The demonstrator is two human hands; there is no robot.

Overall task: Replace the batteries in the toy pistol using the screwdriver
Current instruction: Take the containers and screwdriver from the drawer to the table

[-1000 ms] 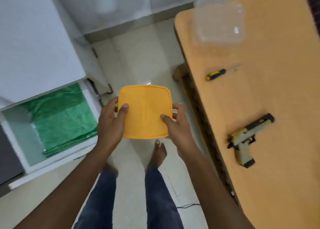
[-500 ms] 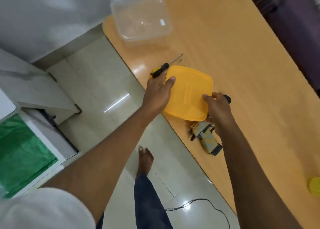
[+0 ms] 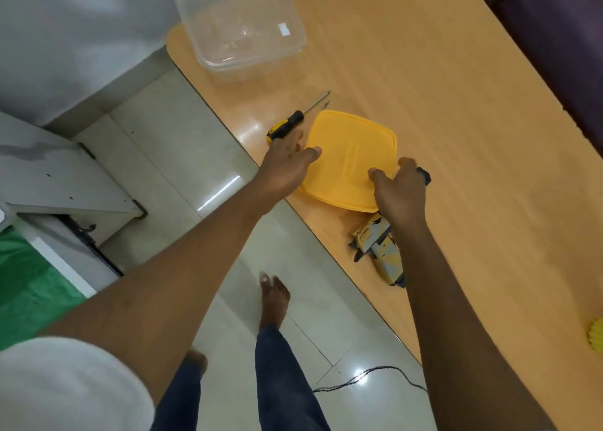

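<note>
Both hands reach over the edge of a wooden table (image 3: 456,110). The left hand (image 3: 285,166) and right hand (image 3: 399,192) sit at opposite edges of a yellow lid (image 3: 350,161), fingers loosely spread; whether they grip it or only touch it is unclear. A second ago the lid was held above the floor (beside an open drawer); now it lies low over the tabletop. The toy pistol (image 3: 380,248) lies near the table edge, tan and grey with dark trim, partly hidden by the right wrist and lid. The screwdriver (image 3: 287,125), yellow-and-black handled, lies just beyond the left hand. A clear plastic container (image 3: 241,22) stands farther off.
</note>
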